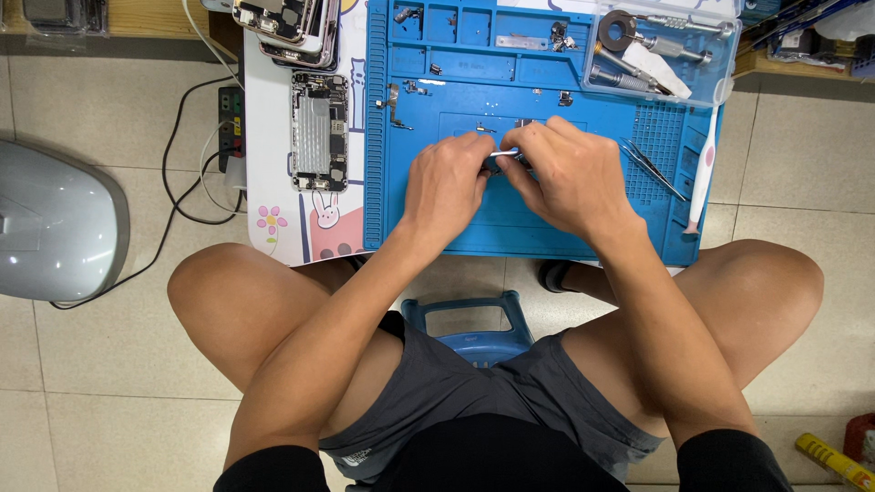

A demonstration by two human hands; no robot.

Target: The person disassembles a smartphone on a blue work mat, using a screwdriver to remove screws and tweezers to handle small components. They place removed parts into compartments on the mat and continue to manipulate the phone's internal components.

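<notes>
My left hand [447, 182] and my right hand [561, 173] meet over the middle of a blue repair mat [410, 219] on a small table. Between their fingertips they pinch a thin light-coloured tool [503, 154] and a small part that the fingers mostly hide. An opened phone body [319, 132] with bare internals lies left of the mat, clear of both hands. Small screws and metal parts [401, 96] sit in the mat's upper trays.
Tweezers [652, 166] and a pink-white brush [704, 169] lie at the mat's right side. A clear box with metal tools [661, 41] sits top right. More opened phones [287, 25] are stacked top left. A power strip [230, 123], a grey rounded object [55, 223] and a blue stool [469, 333] stand nearby.
</notes>
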